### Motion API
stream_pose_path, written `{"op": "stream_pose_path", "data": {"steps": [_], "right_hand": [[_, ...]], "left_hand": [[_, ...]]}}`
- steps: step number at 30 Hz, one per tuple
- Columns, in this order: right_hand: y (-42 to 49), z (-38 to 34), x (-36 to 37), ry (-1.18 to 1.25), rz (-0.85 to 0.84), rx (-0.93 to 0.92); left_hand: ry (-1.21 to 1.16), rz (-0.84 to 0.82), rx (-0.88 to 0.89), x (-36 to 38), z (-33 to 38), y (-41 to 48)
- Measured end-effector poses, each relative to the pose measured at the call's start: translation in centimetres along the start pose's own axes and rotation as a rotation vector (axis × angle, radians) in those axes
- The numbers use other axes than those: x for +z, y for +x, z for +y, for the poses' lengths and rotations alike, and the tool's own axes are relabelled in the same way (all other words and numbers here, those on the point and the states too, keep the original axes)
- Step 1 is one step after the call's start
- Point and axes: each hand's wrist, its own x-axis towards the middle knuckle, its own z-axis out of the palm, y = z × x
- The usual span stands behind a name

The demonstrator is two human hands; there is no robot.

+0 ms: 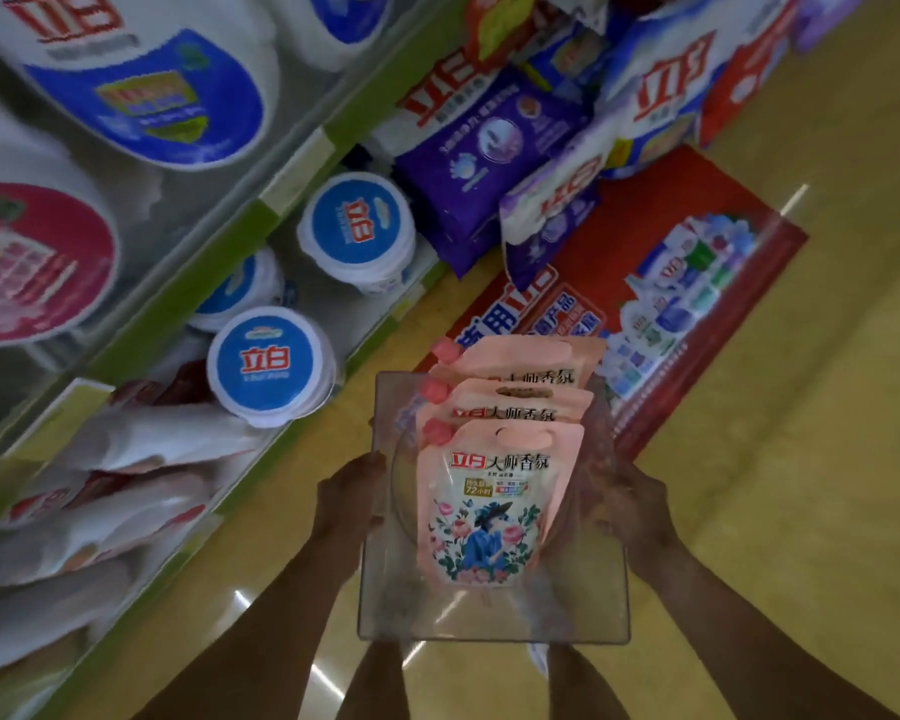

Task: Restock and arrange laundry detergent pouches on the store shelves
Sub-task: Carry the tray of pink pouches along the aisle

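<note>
Currently mid-carry, judging by the load. Shelves (141,324) with green front edges run along the person's left; a red display stand (645,241) stacked with purple bags (479,148) sits on the floor ahead. White pouches (126,459) lie slumped on the lower shelf, with blue-lidded tubs (271,363) just beside them at the shelf's front edge. A clear bin (489,615) is held out over the floor, off the shelves. Three pink pouches (489,511) stand upright in it, one behind another, caps at top left. The left hand (346,501) has its grip closed round the bin's left wall, and the right hand (640,511) has its grip closed round the right wall. To do this well: keep the bin level so the row stays standing, bring it close to the shelf's front edge before either grip loosens, and keep the labels facing outward. Which shelf slot is meant cannot be told.
</note>
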Motion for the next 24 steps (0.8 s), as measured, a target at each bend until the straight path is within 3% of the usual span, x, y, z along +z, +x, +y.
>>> {"op": "stream_pose_path", "data": {"steps": [8,16,24], "right_hand": [[-0.4,2.7,4.4,0.281,0.137,0.166],[2.2,6.0,7.3,0.389,0.256,0.224],[6.9,10.6,7.5,0.368,0.278,0.235]], "left_hand": [[0.214,-0.206,0.09,0.0,3.5,6.6],[0.404,-0.245,0.105,3.3,4.5,12.1],[0.433,-0.208,0.157,8.0,1.4,16.5]]}}
